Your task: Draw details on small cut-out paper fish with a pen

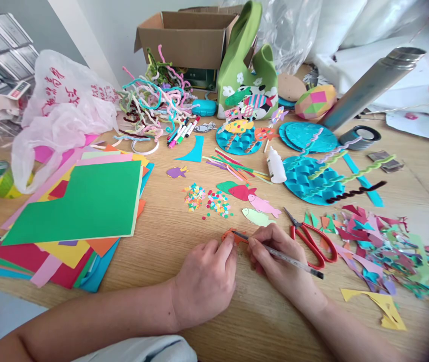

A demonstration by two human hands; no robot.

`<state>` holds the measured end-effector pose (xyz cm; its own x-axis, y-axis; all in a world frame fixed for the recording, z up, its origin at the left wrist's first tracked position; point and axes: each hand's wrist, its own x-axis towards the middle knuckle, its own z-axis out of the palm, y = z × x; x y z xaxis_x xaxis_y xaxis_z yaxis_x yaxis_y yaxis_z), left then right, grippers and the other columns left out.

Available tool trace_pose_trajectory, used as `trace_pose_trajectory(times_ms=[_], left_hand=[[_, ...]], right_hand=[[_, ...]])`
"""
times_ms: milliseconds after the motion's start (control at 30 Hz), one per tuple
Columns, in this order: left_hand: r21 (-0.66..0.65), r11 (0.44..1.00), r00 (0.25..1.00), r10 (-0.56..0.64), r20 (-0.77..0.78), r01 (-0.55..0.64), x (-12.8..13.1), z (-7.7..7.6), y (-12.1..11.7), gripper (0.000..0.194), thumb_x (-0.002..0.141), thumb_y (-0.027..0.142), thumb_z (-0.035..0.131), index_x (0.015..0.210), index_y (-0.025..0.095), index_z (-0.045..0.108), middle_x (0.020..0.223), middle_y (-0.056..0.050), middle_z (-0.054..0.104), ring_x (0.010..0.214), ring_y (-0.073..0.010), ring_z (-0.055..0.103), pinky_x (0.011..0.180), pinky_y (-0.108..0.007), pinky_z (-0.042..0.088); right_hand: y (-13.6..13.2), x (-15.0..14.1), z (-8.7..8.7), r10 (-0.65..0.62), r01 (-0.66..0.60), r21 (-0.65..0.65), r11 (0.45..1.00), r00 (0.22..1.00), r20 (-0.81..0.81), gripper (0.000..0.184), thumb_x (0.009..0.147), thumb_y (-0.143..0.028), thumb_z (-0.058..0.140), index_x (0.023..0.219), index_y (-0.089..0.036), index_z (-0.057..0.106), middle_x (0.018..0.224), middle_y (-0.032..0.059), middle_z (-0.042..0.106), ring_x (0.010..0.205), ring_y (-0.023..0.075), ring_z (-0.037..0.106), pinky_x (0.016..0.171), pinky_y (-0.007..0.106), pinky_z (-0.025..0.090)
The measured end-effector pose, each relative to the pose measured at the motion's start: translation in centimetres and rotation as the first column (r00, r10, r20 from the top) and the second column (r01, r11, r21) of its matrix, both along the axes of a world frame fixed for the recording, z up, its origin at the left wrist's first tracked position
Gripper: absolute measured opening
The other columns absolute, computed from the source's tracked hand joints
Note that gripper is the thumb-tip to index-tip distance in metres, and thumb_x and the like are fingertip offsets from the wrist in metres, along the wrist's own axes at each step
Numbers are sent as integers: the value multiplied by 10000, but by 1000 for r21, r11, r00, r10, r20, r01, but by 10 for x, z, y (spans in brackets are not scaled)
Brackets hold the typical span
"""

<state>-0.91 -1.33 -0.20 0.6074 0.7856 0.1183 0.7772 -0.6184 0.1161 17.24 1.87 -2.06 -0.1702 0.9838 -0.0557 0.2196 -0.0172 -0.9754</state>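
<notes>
A small orange paper cutout (241, 241) lies on the table under my left hand (208, 274), whose fingertips press it down with the other fingers curled. My right hand (280, 256) grips a pen (293, 260) with a clear barrel, its tip touching the cutout. Most of the cutout's outline is hidden by my fingers. Just beyond lie paper fish: a pale green one (257, 217), a pink one (264, 205), a red one (241, 191) and a green one (225, 186). Red-handled scissors (312, 241) rest partly open, right of my right hand.
Colored paper sheets (86, 201) are stacked at left; paper scraps (388, 246) heap at right. Confetti dots (218, 202), a glue bottle (275, 165) and blue textured discs (305, 176) with fuzzy stems stand farther back. Behind are pipe cleaners (154, 100), a green bag (237, 65) and a cardboard box (184, 42).
</notes>
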Motion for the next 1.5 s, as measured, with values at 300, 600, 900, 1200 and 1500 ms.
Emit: trace_pose_trajectory(times_ms=[300,600,900,1200,1500], left_hand=[[4,1000,1000,-2,12,2,1,0,2,415,901,150,445,1258,29,618,1274,-152,628,948,-253,644,751,-369,585],[1,1000,1000,-1,1,1,0,1,2,418,900,152,437,1257,33,619,1279,-150,626,948,-250,645,755,-359,580],[13,1000,1000,-7,-7,7,0,0,2,427,901,148,432,1270,20,607,1282,-168,620,943,-254,646,747,-368,578],[22,1000,1000,-10,2,10,0,0,1,417,907,143,430,1264,14,603,1284,-177,614,946,-251,637,744,-377,584],[4,1000,1000,-6,5,6,-1,1,1,427,907,138,418,1274,18,601,1288,-171,614,948,-253,636,758,-377,588]], right_hand=[[1,0,0,16,-16,-1,1000,1000,6,234,930,-340,602,758,-226,492,571,-37,547,413,108,528,383,211,410],[-1,1,-1,18,-17,-26,1000,1000,23,240,938,-357,597,769,-227,487,562,-37,554,413,112,534,385,212,415],[0,0,-1,4,-3,-33,999,1000,14,241,940,-359,593,769,-228,482,552,-42,550,411,111,538,382,208,421],[1,-1,1,-14,14,-25,1000,1000,21,268,929,-388,603,751,-225,485,548,-41,543,399,108,530,372,208,424],[1,-1,2,-28,29,-11,1000,999,35,274,925,-399,606,746,-229,487,559,-34,549,406,112,536,373,213,431]])
